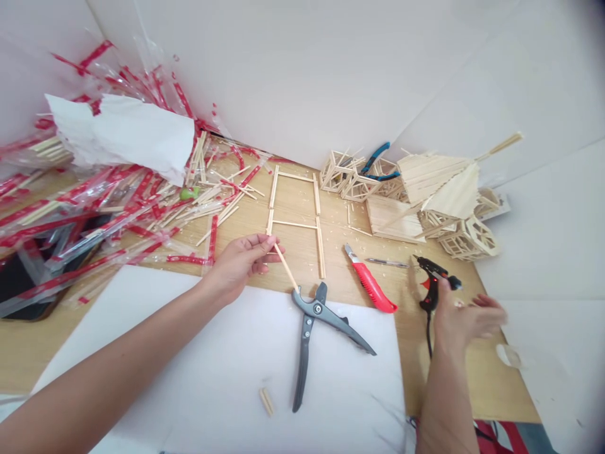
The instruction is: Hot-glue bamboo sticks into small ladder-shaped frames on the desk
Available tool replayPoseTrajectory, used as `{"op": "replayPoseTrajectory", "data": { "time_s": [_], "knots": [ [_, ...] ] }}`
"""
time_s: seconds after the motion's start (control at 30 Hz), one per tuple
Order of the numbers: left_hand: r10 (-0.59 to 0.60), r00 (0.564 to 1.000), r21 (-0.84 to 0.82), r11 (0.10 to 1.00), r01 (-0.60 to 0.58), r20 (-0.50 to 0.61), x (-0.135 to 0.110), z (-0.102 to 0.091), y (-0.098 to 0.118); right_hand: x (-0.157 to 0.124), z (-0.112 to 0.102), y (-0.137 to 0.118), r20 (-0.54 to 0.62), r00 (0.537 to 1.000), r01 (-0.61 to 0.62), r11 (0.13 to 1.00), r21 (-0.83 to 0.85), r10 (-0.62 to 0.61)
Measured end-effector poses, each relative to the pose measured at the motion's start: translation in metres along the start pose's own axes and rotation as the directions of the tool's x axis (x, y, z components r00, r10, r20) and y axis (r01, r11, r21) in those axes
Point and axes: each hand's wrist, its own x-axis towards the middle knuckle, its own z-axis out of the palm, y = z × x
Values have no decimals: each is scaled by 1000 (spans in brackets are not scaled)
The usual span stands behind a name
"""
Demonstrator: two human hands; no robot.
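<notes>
My left hand [241, 261] pinches one end of a thin wooden stick [286, 267] whose other end points down toward the open black cutting pliers [316, 328] lying on a white sheet [227, 366]. A flat ladder-like frame of sticks [295, 217] lies just beyond the left hand. My right hand [460, 318] hovers by the black glue gun [433, 282] with its fingers spread and a little blurred, touching the gun's handle at most lightly. A red utility knife [373, 285] lies between the pliers and the glue gun.
A heap of red-and-clear wrappers and loose sticks [94, 202] with crumpled white paper [127, 132] fills the left. Stick-built lattice pieces and roof panels [435, 195] and blue-handled pliers [375, 161] sit at the back right. White boards wall in the wooden table [472, 372]. A short stick offcut [266, 401] lies near me.
</notes>
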Motion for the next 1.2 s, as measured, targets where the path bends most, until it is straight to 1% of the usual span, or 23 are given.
{"op": "replayPoseTrajectory", "data": {
  "time_s": [0.03, 0.07, 0.1, 0.13, 0.17, 0.2, 0.23, 0.27, 0.3, 0.33, 0.4, 0.43, 0.47, 0.5, 0.57, 0.63, 0.77, 0.83, 0.93, 1.03, 1.1, 1.13, 1.2],
  "knots": [
    [-6, 1000, -15, 1000, 7, 8, 1, 0, -1, -4, -7, -11, -124, 991, 44, 999, 14, -42],
    [-14, 1000, -30, 999, 15, 15, 1, -1, -2, -9, -13, -23, -169, 982, 94, 993, 74, -81],
    [-24, 999, -46, 999, 25, 23, 2, -1, -3, -16, -18, -38, -126, 986, 133, 976, 174, -112],
    [-37, 999, -62, 997, 39, 30, 3, -1, -4, -25, -21, -54, -11, 987, 157, 948, 278, -160],
    [-52, 998, -79, 995, 55, 39, 3, -1, -5, -35, -24, -72, 134, 959, 187, 911, 367, -250],
    [-69, 997, -95, 993, 73, 47, 3, -1, -6, -47, -25, -90, 250, 889, 246, 861, 446, -384],
    [-86, 995, -113, 989, 92, 54, 4, -1, -6, -60, -26, -109, 315, 800, 303, 796, 523, -511],
    [-102, 993, -131, 985, 110, 62, 3, 0, -7, -73, -26, -126, 359, 701, 332, 728, 600, -616],
    [-116, 991, -149, 981, 126, 72, 3, 1, -7, -87, -25, -143, 366, 619, 341, 658, 672, -695],
    [-126, 989, -170, 976, 138, 82, 2, 1, -8, -99, -24, -158, 368, 555, 324, 601, 731, -746],
    [-129, 986, -216, 965, 148, 102, 1, 2, -8, -121, -18, -182, 351, 476, 255, 508, 823, -806],
    [-122, 987, -243, 959, 145, 109, 0, 3, -9, -129, -15, -192, 341, 464, 216, 477, 852, -818],
    [-109, 988, -269, 953, 136, 112, -1, 3, -9, -135, -11, -200, 333, 472, 175, 457, 872, -816],
    [-93, 990, -294, 948, 122, 108, -1, 3, -8, -140, -7, -206, 331, 495, 134, 447, 884, -803],
    [-62, 994, -331, 939, 89, 91, -2, 3, -7, -146, 1, -215, 335, 560, 59, 440, 896, -758],
    [-42, 996, -351, 934, 65, 73, -4, 4, -6, -147, 6, -220, 336, 603, 7, 426, 905, -723],
    [-40, 998, -374, 926, 57, 53, -7, 6, -6, -146, 8, -227, 306, 627, -5, 390, 921, -716],
    [-60, 998, -377, 924, 69, 35, -8, 8, -7, -144, 8, -230, 303, 640, 11, 403, 915, -706],
    [-109, 993, -308, 944, 118, 48, -11, 11, -12, -137, 9, -239, 315, 671, 22, 442, 897, -671],
    [-135, 977, -92, 984, 152, 165, -15, 15, -17, -116, 19, -249, 323, 689, 54, 491, 870, -649],
    [-108, 968, 91, 992, 89, 226, -17, 16, -18, -95, 32, -253, 294, 667, 171, 525, 834, -684],
    [-64, 971, 180, 983, 22, 229, -17, 15, -18, -84, 40, -255, 270, 633, 258, 527, 810, -725],
    [92, 978, 375, 913, -157, 186, -16, 12, -15, -65, 59, -256, 258, 514, 413, 500, 761, -818]
  ]
}}
